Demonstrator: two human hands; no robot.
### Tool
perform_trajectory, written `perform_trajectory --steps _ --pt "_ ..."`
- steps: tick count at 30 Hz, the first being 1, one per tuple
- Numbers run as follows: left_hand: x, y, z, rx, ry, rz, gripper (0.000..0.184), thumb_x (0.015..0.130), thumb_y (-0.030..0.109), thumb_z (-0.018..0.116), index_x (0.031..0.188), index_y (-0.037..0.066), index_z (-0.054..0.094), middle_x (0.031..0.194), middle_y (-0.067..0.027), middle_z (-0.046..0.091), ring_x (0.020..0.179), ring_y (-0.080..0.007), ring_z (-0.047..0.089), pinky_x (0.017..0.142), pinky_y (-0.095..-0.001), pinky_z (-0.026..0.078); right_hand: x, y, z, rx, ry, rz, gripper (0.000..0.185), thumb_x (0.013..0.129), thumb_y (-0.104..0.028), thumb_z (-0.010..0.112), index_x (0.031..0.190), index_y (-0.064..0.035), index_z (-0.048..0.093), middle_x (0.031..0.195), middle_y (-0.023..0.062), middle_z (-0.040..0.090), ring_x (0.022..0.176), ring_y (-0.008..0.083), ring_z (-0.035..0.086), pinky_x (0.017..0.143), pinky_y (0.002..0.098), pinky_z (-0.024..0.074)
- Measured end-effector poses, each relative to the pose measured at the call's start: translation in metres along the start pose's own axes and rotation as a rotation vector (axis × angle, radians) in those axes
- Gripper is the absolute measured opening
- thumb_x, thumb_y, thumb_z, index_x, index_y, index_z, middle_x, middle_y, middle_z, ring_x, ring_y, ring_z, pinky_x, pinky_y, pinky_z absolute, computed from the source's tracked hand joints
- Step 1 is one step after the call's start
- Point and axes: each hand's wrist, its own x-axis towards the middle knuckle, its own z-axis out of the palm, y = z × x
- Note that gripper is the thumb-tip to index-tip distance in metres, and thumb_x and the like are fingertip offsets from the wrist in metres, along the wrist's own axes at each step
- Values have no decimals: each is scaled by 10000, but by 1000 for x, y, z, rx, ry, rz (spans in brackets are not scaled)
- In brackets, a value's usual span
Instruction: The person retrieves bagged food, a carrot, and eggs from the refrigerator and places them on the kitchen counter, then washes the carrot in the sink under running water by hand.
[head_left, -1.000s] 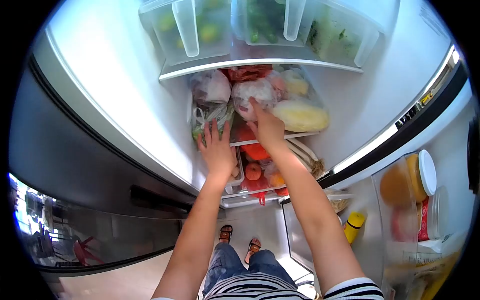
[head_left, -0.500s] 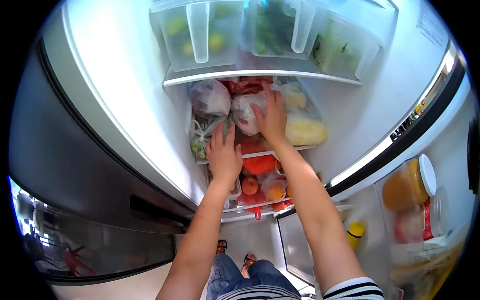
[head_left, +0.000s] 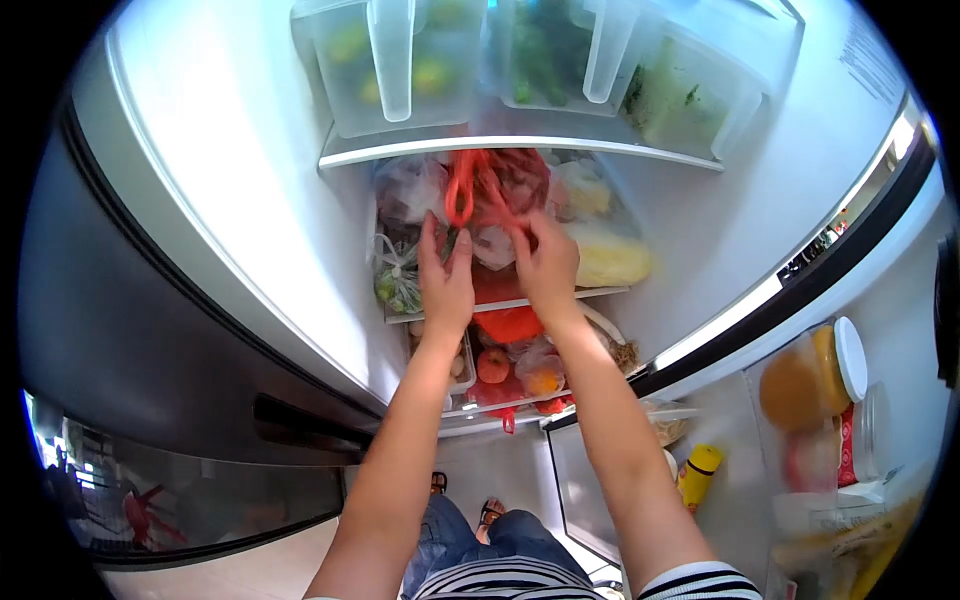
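A red plastic bag lies in the middle fridge drawer, with its loop handles pulled up toward the front. My right hand pinches one part of this bag between thumb and fingers. Just below the other red loop is my left hand, its thumb and fingers apart and holding nothing visible. Between the hands shows a white plastic bag. Left of them are a clear bag and a tied bag of greens. A pale cabbage sits to the right.
Above, clear bins rest on a shelf. The lower drawer holds an apple and an orange in a bag. In the right door stand a yellow bottle and jars. The dark left door is open.
The red bag has come forward over the white bag, its handles now raised. My right hand has moved back from the bags' rear and closed on it; my left hand has shifted slightly up.
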Motion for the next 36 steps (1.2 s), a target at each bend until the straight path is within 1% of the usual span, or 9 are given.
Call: perform_trajectory --steps 5,11,13,18,20,25,28,32,36 --pt "3 29 15 -239 -235 -43 673 935 157 580 1490 82 207 1458 -94 346 1292 -209 398 1081 -314 309 -57 2 -30 125 -197 -11 291 819 -67 664 1099 -31 594 926 128 601 842 258 599 718 314 483" --pt "-21 25 20 68 -203 -142 775 817 -43 606 1486 119 251 1424 -139 382 1271 -246 437 1044 -332 372 -64 -28 -42 737 59 917 674 877 -148 658 1423 -61 272 1215 118 504 1100 204 505 931 341 440" --pt "-30 28 23 162 -256 -6 761 781 -44 608 1465 90 304 1409 -168 404 1277 -263 440 1046 -332 368 -73 -11 -39 925 48 902 685 879 -148 658 1432 -53 265 1223 113 505 1116 201 505 933 333 443" --pt "-18 31 72 76 -417 -10 737 803 46 641 1460 67 309 1441 -185 387 1332 -265 382 1085 -322 300 -74 28 -53 825 230 514 599 907 -107 618 1422 -15 326 1352 121 460 1106 183 550 924 310 465" --pt "-8 26 99 -48 -438 -126 726 810 83 662 1452 60 323 1454 -194 375 1336 -268 381 1085 -316 299 -43 22 -82 700 318 621 598 870 -142 668 1390 -30 396 1390 157 387 1227 259 462 999 362 422" --pt "-17 37 107 187 -501 -85 562 862 143 619 1379 37 428 1445 -191 394 1350 -325 363 1091 -367 301 -18 30 -109 135 270 403 609 841 -174 678 1388 -104 419 1433 215 307 1293 382 356 1059 459 328" --pt "-24 8 77 607 -277 207 540 861 108 599 1373 44 440 1408 -202 425 1275 -317 448 1032 -350 363 -38 17 -104 -87 100 333 605 813 -145 672 1368 -94 437 1425 218 306 1252 413 379 1041 499 329" --pt "-13 1 34 909 -159 425 639 799 87 619 1399 69 400 1501 -198 266 1349 -417 292 1096 -480 267 -33 -8 -96 -363 56 19 549 755 -83 648 1287 -85 512 1344 174 428 1197 385 424 1004 495 356" --pt "-5 11 9 1333 -151 362 757 744 140 682 1426 106 355 1537 -159 191 1383 -427 205 1104 -561 190 13 -19 -38 -387 -163 -375 521 746 -168 667 1251 -110 549 1278 107 520 1201 310 452 1030 465 333"
